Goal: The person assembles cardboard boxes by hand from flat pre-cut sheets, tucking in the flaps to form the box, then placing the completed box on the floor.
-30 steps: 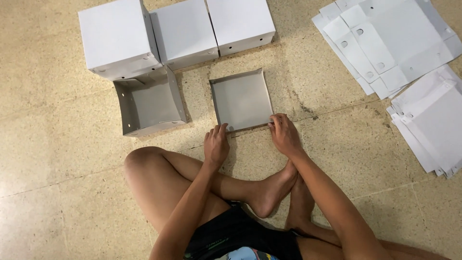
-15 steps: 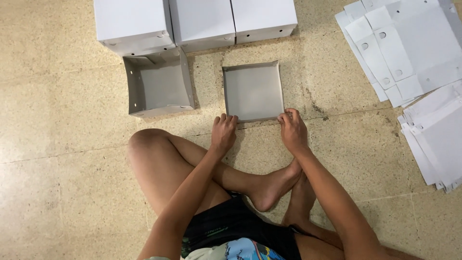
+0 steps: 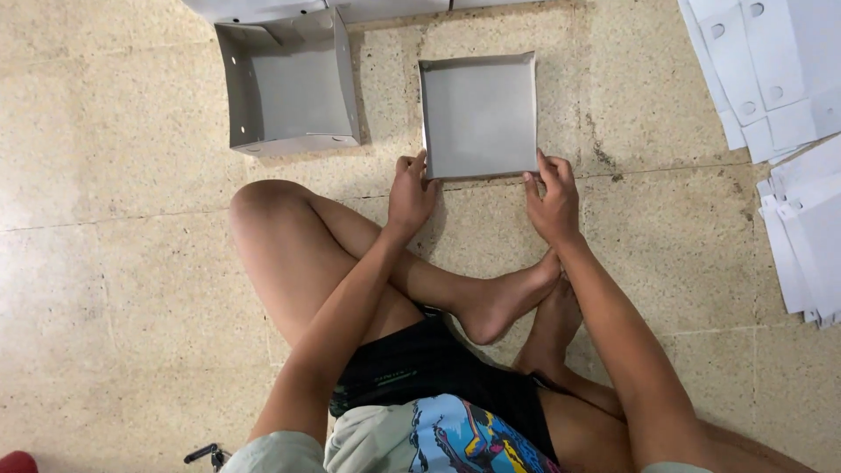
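Floor [image 3: 114, 263]: speckled beige tile, person sitting cross-legged on it, camera looking down.

Flat sheets [image 3: 788, 96]: white die-cut card stacks at right edge, punched holes showing, well apart from the hands.

Deep box [image 3: 289, 83]: grey card, folded up, open top, upper left. Just beside it to the right, the tray.

Closed boxes [image 3: 263, 7]: only bottom edges show along the top of frame.

Tray [image 3: 480, 114]: shallow square grey card tray with low folded walls, lying flat on the floor straight ahead of the knees, between both hands.

Left hand [image 3: 412, 193]: fingertips on the tray's near left corner, pinching or pressing the wall; whether it is actually clamped, can't tell. Right hand [image 3: 554, 197]: fingers on the near right corner, same contact, grip likewise unclear.

Handling, as a judgement: thin card, so very light, stiff only along the folds, walls likely to flex or pop open if squeezed mid-span. Matte surface, not slippery. Creases easily. Best held at the corners or along the near wall, both sides at once, which is where the hands sit.

Versus half a second ago: view has tipped down, so closed boxes are nearly cut off the top; tray, deep box and both hands keep the same relation, hands on the same near corners.
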